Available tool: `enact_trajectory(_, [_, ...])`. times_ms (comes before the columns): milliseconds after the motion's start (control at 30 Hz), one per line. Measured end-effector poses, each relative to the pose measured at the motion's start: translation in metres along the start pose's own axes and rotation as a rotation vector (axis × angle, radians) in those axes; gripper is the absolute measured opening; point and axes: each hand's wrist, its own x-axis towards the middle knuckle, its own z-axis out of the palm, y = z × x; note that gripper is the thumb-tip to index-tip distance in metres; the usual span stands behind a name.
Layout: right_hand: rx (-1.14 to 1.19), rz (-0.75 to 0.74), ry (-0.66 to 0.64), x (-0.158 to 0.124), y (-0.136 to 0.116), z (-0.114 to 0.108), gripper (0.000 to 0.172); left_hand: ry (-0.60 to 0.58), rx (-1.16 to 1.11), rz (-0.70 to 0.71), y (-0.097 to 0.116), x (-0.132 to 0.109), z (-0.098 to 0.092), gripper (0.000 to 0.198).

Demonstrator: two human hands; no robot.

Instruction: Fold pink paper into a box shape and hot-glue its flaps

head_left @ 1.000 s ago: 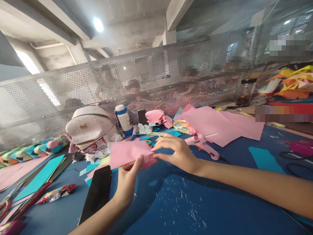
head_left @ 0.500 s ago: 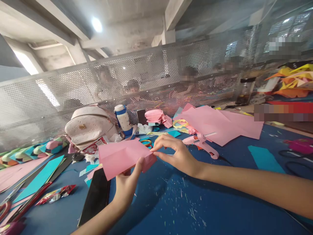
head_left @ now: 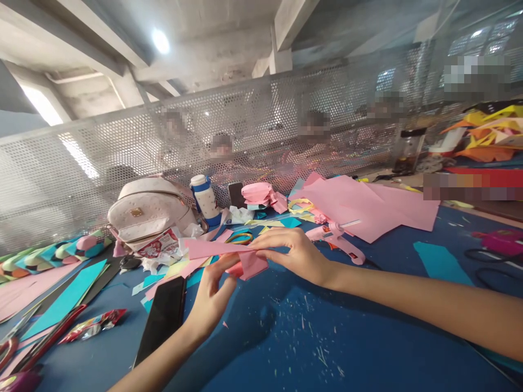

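Note:
A folded piece of pink paper (head_left: 255, 263) is held up above the blue table, between my two hands. My left hand (head_left: 216, 286) grips it from below and the left, thumb and fingers bent around its lower edge. My right hand (head_left: 296, 253) pinches its right end between thumb and fingers. The sheet is seen nearly edge-on, with a folded flap hanging under it. Just behind the paper lie gold-rimmed scissor handles (head_left: 240, 238), partly hidden. A pink glue gun (head_left: 337, 242) rests beyond my right hand.
A black phone (head_left: 163, 321) lies by my left forearm. Behind stand a pale backpack (head_left: 151, 204) and a white-blue bottle (head_left: 205, 198). Large pink sheets (head_left: 368, 207) lie at back right, a turquoise strip (head_left: 441, 264) nearer. Red-handled scissors (head_left: 10, 348) and a wrapped snack (head_left: 93, 325) lie left.
The pink paper has tipped from showing its broad face to nearly edge-on, its lower flap now showing. My left fingers have shifted around it; my right hand keeps its pinch.

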Motion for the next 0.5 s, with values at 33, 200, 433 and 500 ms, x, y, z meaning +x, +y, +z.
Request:
enact_trajectory(33, [0.042, 0.041, 0.001, 0.0, 0.0, 0.0, 0.016, 0.0, 0.057, 0.026, 0.0, 0.002, -0.002, 0.03])
enact_trajectory(200, [0.183, 0.131, 0.0, -0.002, -0.007, 0.007, 0.017, 0.021, 0.326, 0.16, -0.005, 0.006, -0.009, 0.026])
enact_trajectory(433, [0.314, 0.232, -0.011, -0.01, -0.013, 0.017, 0.015, 0.215, 0.388, 0.269, -0.005, 0.005, -0.017, 0.016])
enact_trajectory(500, [0.322, 0.276, -0.009, -0.011, -0.014, 0.018, 0.012, 0.19, 0.362, 0.307, -0.001, 0.006, -0.019, 0.019])
